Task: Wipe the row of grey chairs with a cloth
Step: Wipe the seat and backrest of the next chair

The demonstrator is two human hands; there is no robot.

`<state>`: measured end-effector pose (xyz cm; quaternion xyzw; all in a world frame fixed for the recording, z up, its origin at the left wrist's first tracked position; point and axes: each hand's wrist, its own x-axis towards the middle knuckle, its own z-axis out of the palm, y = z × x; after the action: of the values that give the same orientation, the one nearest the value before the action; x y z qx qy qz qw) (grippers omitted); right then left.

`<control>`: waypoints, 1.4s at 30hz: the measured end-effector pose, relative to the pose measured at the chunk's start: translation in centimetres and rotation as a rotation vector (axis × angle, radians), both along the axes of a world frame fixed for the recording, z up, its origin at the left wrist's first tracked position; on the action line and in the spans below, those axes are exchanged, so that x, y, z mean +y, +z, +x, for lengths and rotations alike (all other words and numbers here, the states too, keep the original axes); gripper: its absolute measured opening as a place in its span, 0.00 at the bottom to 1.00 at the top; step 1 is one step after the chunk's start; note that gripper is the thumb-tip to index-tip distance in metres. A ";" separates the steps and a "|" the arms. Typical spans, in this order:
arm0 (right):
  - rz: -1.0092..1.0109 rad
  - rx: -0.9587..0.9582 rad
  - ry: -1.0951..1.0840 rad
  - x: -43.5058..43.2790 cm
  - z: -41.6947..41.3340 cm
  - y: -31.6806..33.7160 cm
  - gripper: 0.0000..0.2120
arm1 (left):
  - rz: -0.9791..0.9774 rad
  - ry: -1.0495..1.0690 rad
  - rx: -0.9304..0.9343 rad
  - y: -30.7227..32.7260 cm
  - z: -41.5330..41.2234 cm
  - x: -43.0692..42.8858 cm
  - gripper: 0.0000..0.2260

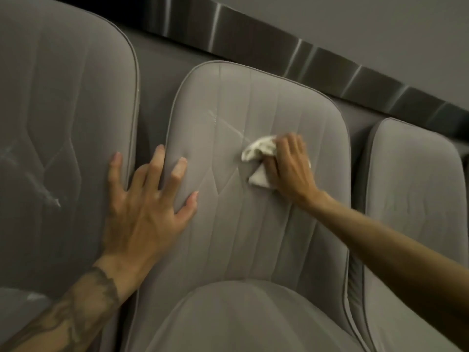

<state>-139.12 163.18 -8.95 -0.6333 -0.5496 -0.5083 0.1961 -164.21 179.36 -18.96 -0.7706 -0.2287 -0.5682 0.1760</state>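
Head view: left hand (pixel 149 199) splayed flat on the chair (pixel 253 237), right hand (pixel 286 163) clutching the cloth (pixel 256 151), whose small wad may just smear the streak (pixel 226 123).

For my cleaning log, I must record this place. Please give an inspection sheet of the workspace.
Surface: middle chair backrest, grey, white streaks above the cloth.
Job's things: crumpled white cloth on the middle chair; left chair bears white smears; right chair shows no clear marks.
Clutter: nothing seen.
Hands: left hand rests spread on the middle chair's left edge; right hand grips the cloth.
Cables: nothing seen.
Surroundings: metal strip and grey wall behind the chairs.
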 end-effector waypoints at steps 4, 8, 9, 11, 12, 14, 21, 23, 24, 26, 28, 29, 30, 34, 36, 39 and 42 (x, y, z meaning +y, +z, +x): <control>0.296 0.155 -0.050 2.7 -0.4 5.2 0.13 | 0.008 0.014 0.018 -0.1 0.0 0.2 0.26; 0.269 0.140 -0.049 2.2 -1.4 1.4 0.14 | 0.001 0.014 0.027 0.1 -0.3 0.1 0.26; 0.236 0.133 -0.042 1.8 -1.3 0.8 0.14 | -0.002 0.013 0.029 0.1 -0.3 -0.1 0.25; 0.236 0.144 -0.032 1.9 -1.0 1.7 0.15 | -0.001 0.015 0.029 0.2 -0.3 -0.2 0.25; 0.272 0.172 -0.034 2.3 -0.7 3.0 0.16 | 0.003 0.015 0.030 0.1 -0.3 -0.1 0.25; 0.360 0.212 -0.065 3.3 -0.5 5.6 0.17 | 0.009 0.016 0.022 0.0 -0.2 0.0 0.25; 0.198 0.072 -0.042 1.5 -0.9 -1.1 0.14 | -0.002 0.006 0.024 0.1 -0.4 -0.2 0.25; 0.139 0.019 -0.062 0.9 -0.6 -0.5 0.14 | -0.001 0.010 0.021 0.1 -0.4 -0.3 0.25; 0.160 0.011 -0.077 1.3 -0.4 1.1 0.14 | 0.002 0.012 0.020 0.1 -0.3 -0.2 0.25; 0.272 0.049 -0.119 2.7 0.0 5.0 0.16 | 0.005 0.012 0.023 -0.1 -0.2 -0.1 0.25; 0.389 0.117 -0.141 4.0 0.1 7.7 0.15 | 0.007 0.010 0.015 -0.1 -0.1 0.1 0.25; 0.420 0.134 -0.146 4.3 0.1 7.7 0.15 | 0.010 0.010 0.013 -0.1 0.0 0.1 0.25; 0.427 0.128 -0.142 4.3 0.1 6.6 0.14 | 0.010 0.010 0.013 -0.2 0.0 0.1 0.25; 0.098 0.025 -0.021 1.1 -1.2 -4.3 0.10 | 0.007 0.009 0.004 -0.1 0.0 0.2 0.25; -0.153 -0.068 -0.006 -1.3 -1.5 -8.8 0.12 | 0.000 0.006 0.007 0.0 -0.1 0.0 0.25; -0.146 -0.121 0.008 -1.2 -0.5 -6.1 0.09 | -0.012 0.003 0.016 -0.1 -0.1 0.0 0.25; 0.233 0.018 -0.095 2.0 -0.1 1.8 0.11 | -0.003 0.008 0.016 -0.3 0.0 0.2 0.25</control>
<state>-139.17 165.23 -7.19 -0.6360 -0.4546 -0.5717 0.2491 -164.19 179.58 -19.23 -0.7744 -0.2313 -0.5609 0.1792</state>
